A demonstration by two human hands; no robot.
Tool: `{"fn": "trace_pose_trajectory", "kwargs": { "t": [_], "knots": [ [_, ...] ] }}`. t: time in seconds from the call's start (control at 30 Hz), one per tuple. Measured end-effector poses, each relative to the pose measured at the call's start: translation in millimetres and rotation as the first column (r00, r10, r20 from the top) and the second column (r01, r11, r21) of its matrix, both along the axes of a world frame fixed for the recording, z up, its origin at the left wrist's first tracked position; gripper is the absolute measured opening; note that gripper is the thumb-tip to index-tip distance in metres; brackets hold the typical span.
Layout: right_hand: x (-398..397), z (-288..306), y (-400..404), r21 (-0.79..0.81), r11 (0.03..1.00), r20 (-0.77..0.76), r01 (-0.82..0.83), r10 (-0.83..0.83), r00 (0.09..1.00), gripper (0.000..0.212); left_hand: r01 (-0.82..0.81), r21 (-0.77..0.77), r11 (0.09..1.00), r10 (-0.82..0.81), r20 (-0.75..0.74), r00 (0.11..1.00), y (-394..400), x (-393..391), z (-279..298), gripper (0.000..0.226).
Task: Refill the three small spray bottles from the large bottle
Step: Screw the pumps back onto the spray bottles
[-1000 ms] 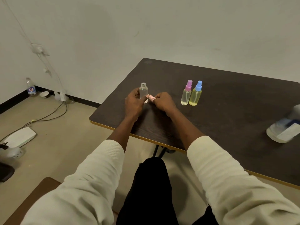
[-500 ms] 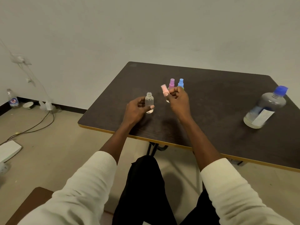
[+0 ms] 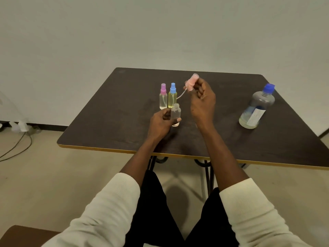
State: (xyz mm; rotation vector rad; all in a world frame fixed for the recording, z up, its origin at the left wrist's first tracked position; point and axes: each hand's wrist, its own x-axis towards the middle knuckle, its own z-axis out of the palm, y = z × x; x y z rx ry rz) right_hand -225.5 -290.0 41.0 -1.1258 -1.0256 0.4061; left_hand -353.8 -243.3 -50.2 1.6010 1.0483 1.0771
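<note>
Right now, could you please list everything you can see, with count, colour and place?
open spray bottle: 1, clear, uncapped, almost empty, table centre, held by the left hand
spray head: 1, pale pink with a thin dip tube, lifted above the table in the right hand's grip
capped spray bottles: 2, standing side by side behind the open one; pink-topped bottle with clear liquid, blue-topped bottle with yellowish liquid
large bottle: 1, clear with blue cap and label, low on liquid, table's right side
table: 1, dark brown with yellow edge
cables: dark, on the floor at left
left hand: 1, grips the open spray bottle
right hand: 1, pinches the spray head
sleeves: 2, cream
</note>
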Motion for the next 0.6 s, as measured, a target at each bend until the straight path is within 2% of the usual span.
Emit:
{"fn": "trace_pose_trajectory", "kwargs": {
  "t": [0.1,0.33,0.47,0.6],
  "knots": [
    [3.6,6.0,-4.0,-0.009,0.998,0.058,-0.055,0.056,0.997,0.022,0.007,0.061,0.998,-0.005,-0.035,0.999,-2.6,1.9,0.1,0.04],
    [-1.4,2.6,-4.5,-0.075,0.992,0.199,-0.104,0.117,0.973,0.016,0.018,0.087,0.996,-0.012,-0.064,0.998,-4.9,-0.8,3.0,0.041],
    [0.1,-9.5,3.7,-0.142,0.986,0.302,-0.087,0.127,0.945,0.028,0.024,0.09,0.996,-0.019,-0.055,0.998,-7.0,-2.0,3.8,0.039],
    [1.6,-19.1,7.0,-0.193,0.978,0.321,-0.077,0.137,0.937,0.029,0.021,0.094,0.995,-0.016,-0.056,0.998,-7.9,-2.4,3.8,0.04]
  ]
}}
